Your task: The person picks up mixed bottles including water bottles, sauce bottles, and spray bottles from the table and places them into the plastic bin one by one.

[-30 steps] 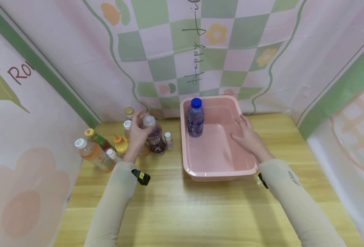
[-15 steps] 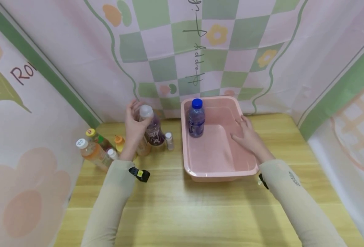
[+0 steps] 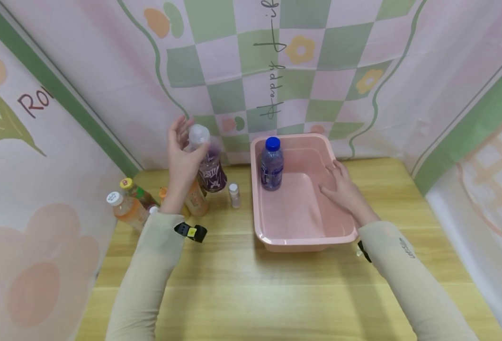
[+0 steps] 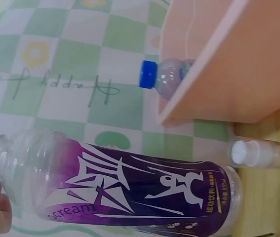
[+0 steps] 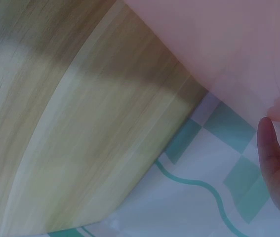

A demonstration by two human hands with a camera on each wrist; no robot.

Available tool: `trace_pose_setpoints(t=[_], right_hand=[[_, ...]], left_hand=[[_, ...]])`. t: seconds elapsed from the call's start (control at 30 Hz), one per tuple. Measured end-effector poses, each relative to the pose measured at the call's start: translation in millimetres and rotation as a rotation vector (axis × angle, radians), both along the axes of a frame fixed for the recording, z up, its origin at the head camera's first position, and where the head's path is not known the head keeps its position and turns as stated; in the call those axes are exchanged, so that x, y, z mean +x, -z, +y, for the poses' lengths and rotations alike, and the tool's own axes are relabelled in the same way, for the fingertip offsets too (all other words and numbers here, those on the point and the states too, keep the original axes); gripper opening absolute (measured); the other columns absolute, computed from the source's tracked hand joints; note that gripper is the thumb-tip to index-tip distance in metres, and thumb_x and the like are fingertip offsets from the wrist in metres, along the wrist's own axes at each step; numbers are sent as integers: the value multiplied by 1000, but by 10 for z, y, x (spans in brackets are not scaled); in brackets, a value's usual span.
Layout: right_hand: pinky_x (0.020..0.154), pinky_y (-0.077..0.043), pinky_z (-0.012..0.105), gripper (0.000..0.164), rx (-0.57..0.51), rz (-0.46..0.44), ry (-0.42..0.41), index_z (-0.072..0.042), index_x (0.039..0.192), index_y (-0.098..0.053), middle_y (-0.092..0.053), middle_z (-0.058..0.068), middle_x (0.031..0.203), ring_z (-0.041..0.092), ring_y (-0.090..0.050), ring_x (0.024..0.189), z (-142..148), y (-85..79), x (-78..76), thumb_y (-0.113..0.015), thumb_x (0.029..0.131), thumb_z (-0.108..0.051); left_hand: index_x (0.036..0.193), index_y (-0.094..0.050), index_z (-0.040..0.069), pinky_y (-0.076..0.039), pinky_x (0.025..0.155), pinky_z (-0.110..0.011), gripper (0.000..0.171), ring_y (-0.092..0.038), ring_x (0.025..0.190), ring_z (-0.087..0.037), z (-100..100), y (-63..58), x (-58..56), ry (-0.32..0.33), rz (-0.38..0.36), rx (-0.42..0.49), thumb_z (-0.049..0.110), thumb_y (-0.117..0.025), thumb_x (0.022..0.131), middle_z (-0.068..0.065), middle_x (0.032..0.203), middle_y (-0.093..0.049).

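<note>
My left hand (image 3: pixel 181 158) grips a clear drink bottle (image 3: pixel 212 174) by its capped neck, above the left part of the table. In the left wrist view this sports drink bottle (image 4: pixel 144 190) shows a purple label, and its upper part looks clear. On the right, my right hand (image 3: pixel 342 189) holds the side rim of a pink plastic basin (image 3: pixel 257 208), thumb on the inner side. The right wrist view catches a finger (image 5: pixel 270 153) at the basin's outer wall. Inside the basin, at its back left, stands a blue-capped bottle (image 3: pixel 271 166).
A small white-capped bottle (image 3: pixel 234 195) stands left of the basin. Further left are an orange drink bottle (image 3: pixel 127 210), a yellow-capped bottle (image 3: pixel 136 190) and a peach-coloured bottle (image 3: pixel 196 201), partly behind my left arm. A patterned cloth (image 3: pixel 259 71) hangs behind the wooden table (image 3: pixel 251 293).
My left hand has raised the purple-labelled bottle up and slightly back from among the other bottles. My right hand stays at the basin's rim.
</note>
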State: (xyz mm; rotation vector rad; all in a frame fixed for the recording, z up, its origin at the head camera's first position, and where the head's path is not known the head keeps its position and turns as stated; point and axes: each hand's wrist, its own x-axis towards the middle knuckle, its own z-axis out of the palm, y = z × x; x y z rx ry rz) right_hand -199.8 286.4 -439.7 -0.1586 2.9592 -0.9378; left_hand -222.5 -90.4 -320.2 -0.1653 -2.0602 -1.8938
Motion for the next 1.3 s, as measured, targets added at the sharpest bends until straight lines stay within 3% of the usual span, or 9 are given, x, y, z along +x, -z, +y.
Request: trace_pose_setpoints(t=[0.17, 0.5, 0.73, 1.03, 1.3], right_hand=[[105, -28, 71, 70, -1, -2, -1, 3, 148, -21, -5, 27, 157, 59, -28, 131, 10, 0, 5, -56, 93, -22], [104, -28, 72, 72, 12, -16, -3, 1, 149, -19, -4, 27, 157, 58, -27, 132, 4, -13, 19, -56, 94, -25], [106, -27, 70, 72, 12, -20, -5, 1, 150, -18, -4, 26, 157, 57, -27, 133, 9, -27, 12, -56, 94, -24], [104, -29, 71, 72, 6, -25, -3, 1, 150, -18, -3, 25, 158, 58, -28, 132, -1, -49, 23, -56, 94, -24], [103, -31, 70, 71, 10, -27, 1, 2, 149, -19, -3, 25, 158, 58, -30, 131, 4, -36, 19, -55, 94, -23]], left_hand=[[143, -33, 15, -37, 106, -32, 73, -48, 124, -15, 47, -108, 10, 0, 2, 16, 5, -70, 80, -1, 142, -49], [142, -32, 7, -40, 102, -32, 74, -49, 116, -16, 159, -183, 47, 55, 84, 60, -2, -69, 79, -12, 141, -48], [143, -34, 8, -40, 104, -31, 72, -52, 116, -19, 280, -265, 75, 94, 111, -39, 4, -71, 81, -9, 141, -50], [140, -37, 8, -44, 100, -32, 69, -53, 117, -24, 468, -364, 66, 157, 129, -88, 6, -71, 80, -7, 139, -51], [140, -39, 10, -40, 104, -33, 68, -53, 122, -24, 646, -401, 79, 218, 153, -165, 7, -72, 80, -6, 139, -51]])
